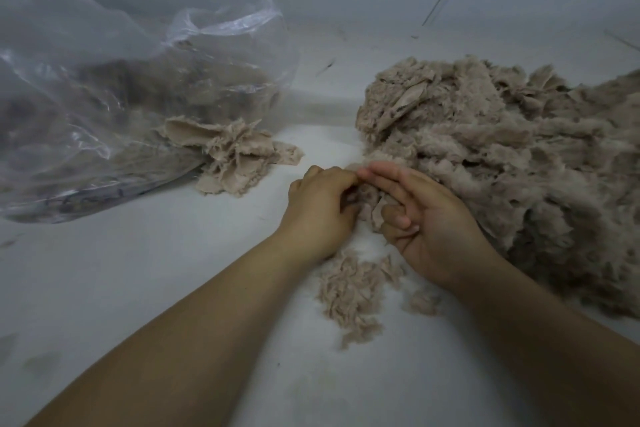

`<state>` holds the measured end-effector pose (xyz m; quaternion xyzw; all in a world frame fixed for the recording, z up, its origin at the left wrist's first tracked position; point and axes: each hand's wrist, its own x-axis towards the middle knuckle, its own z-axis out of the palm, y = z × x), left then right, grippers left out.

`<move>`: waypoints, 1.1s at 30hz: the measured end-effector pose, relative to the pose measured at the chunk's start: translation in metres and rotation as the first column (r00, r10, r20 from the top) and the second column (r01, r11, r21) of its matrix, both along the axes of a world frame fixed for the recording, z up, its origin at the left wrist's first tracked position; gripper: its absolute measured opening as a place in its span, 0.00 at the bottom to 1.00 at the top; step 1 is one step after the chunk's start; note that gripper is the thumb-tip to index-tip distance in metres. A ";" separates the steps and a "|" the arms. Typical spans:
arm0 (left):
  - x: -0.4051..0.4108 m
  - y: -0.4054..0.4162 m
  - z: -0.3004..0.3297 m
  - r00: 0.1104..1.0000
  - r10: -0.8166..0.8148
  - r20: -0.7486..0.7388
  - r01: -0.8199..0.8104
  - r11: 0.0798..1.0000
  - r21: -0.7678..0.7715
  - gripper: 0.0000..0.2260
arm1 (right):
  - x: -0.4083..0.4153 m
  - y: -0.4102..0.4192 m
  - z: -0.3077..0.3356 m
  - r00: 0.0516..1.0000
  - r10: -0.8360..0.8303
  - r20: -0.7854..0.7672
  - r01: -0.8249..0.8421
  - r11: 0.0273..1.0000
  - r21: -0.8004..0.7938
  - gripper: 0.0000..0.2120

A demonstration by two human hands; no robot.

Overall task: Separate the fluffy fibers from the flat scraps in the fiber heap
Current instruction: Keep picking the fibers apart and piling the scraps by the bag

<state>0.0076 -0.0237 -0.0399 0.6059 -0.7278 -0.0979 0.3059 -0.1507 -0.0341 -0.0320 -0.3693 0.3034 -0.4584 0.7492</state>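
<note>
A big heap of beige fluffy fiber [512, 163] with flat scraps mixed in fills the right side of the white floor. My left hand [320, 211] and my right hand [426, 222] meet at the heap's left edge. Both pinch one small beige clump [372, 204] between curled fingers. A small pile of flat frayed scraps [235, 156] lies to the left, at the mouth of the bag. Below my hands lies a loose patch of pulled fluffy fibers [349, 291].
A large clear plastic bag [104, 107] lies at the left, holding more beige and darker fiber. Grey walls close the back. A small tuft [424, 302] lies under my right wrist. White floor [138, 281] spreads at the lower left.
</note>
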 end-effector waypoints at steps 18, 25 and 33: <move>-0.010 0.017 0.003 0.854 -0.124 -0.506 -0.070 0.935 -0.347 0.05 | 0.001 -0.005 0.000 0.997 0.029 0.073 -0.042 0.985 0.170 0.12; -0.007 0.007 0.001 0.705 0.055 -0.707 0.015 0.996 0.092 0.11 | -0.004 -0.006 -0.001 0.988 0.070 0.135 -0.084 0.992 0.098 0.16; -0.008 0.012 0.006 0.632 -0.061 -0.772 0.064 0.998 -0.026 0.07 | -0.002 -0.006 -0.002 0.981 0.177 0.074 -0.182 0.981 0.074 0.20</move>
